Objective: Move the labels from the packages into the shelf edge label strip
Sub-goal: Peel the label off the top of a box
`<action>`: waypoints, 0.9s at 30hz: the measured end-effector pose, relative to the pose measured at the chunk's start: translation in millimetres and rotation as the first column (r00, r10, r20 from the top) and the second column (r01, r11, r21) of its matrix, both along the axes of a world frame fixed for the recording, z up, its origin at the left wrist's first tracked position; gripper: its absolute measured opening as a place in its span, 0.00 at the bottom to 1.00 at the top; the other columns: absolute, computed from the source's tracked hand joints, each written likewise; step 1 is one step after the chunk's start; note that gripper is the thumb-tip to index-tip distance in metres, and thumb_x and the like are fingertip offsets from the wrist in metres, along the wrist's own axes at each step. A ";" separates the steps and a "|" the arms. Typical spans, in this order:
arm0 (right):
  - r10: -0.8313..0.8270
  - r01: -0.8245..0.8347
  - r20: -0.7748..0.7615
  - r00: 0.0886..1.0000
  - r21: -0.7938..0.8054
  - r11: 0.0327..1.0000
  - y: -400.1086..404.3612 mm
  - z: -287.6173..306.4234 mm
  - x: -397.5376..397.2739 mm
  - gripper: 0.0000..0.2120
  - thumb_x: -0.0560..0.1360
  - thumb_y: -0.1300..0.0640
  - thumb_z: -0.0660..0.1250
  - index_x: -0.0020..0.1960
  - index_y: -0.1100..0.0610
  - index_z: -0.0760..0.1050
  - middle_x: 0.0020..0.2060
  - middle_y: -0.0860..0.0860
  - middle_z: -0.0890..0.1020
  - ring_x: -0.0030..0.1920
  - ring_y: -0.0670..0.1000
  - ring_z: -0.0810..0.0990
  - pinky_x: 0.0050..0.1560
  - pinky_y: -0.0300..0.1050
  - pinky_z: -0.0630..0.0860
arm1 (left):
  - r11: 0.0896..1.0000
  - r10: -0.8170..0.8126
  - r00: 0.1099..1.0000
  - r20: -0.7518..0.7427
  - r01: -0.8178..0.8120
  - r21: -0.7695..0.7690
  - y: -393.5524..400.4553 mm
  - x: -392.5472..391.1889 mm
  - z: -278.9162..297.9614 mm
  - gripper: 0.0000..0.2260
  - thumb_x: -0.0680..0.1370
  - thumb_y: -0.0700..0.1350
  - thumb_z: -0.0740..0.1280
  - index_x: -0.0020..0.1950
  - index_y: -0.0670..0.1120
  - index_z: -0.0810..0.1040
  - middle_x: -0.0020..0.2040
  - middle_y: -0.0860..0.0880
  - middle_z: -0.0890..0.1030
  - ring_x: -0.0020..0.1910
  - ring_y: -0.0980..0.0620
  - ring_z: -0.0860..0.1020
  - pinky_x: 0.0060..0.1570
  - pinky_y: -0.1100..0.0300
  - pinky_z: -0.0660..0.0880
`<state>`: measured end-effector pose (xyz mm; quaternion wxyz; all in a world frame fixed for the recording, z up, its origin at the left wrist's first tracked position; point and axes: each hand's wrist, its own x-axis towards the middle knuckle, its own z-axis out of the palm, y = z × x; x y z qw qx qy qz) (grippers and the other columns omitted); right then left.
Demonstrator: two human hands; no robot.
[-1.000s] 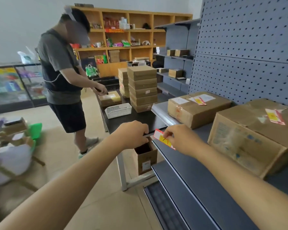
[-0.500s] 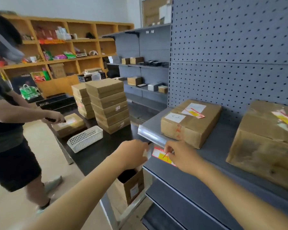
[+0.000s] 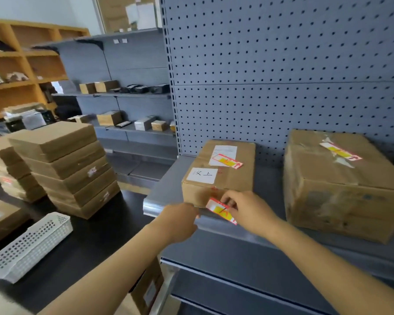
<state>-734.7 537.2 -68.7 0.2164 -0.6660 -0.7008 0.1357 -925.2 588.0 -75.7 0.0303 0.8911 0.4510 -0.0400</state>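
My right hand (image 3: 248, 211) pinches a red, white and yellow label (image 3: 221, 211) against the clear label strip (image 3: 159, 206) on the front edge of the grey shelf (image 3: 268, 185). My left hand (image 3: 180, 220) is curled at the strip just left of the label; what its fingers grip is hidden. Behind the label stands a cardboard package (image 3: 221, 176) with another red-yellow label (image 3: 228, 160) on top. A larger package (image 3: 344, 183) to the right carries a label (image 3: 340, 151) too.
A black table (image 3: 96, 235) at the left holds stacked flat cardboard boxes (image 3: 64, 164) and a white perforated basket (image 3: 30, 246). A grey pegboard (image 3: 282, 76) backs the shelf. A lower shelf (image 3: 248, 269) juts out below. More grey shelving and wooden shelves stand behind.
The view swung right and closer to the shelf; the other person left the frame. Both hands stayed at the shelf edge, the label now in front of the smaller package.
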 end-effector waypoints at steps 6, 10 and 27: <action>-0.075 0.075 -0.021 0.997 0.023 0.997 5.6 -6.9 -17.7 0.09 0.76 0.59 0.65 0.53 0.50 0.77 0.49 0.48 0.83 0.46 0.50 0.80 0.46 0.52 0.79 | 0.990 -0.141 0.990 0.027 0.140 0.026 27.5 -3.8 -18.5 0.12 0.76 0.46 0.61 0.59 0.51 0.75 0.55 0.46 0.81 0.50 0.44 0.80 0.50 0.53 0.78; -0.178 0.180 -0.041 0.983 0.035 0.983 4.9 -11.6 -32.0 0.09 0.75 0.59 0.65 0.53 0.48 0.77 0.48 0.46 0.83 0.46 0.49 0.80 0.46 0.50 0.78 | 0.967 -0.253 0.967 0.020 0.251 0.052 40.7 -10.0 -20.5 0.12 0.78 0.44 0.60 0.60 0.48 0.75 0.57 0.45 0.80 0.52 0.43 0.79 0.49 0.52 0.76; -0.282 0.292 -0.141 0.949 0.053 0.955 4.7 -25.8 -49.5 0.08 0.74 0.62 0.67 0.50 0.51 0.78 0.44 0.46 0.82 0.45 0.45 0.80 0.47 0.50 0.80 | 0.915 -0.402 0.912 0.086 0.402 0.013 36.6 -31.9 -26.1 0.11 0.77 0.40 0.58 0.54 0.44 0.78 0.59 0.44 0.76 0.54 0.44 0.76 0.52 0.50 0.76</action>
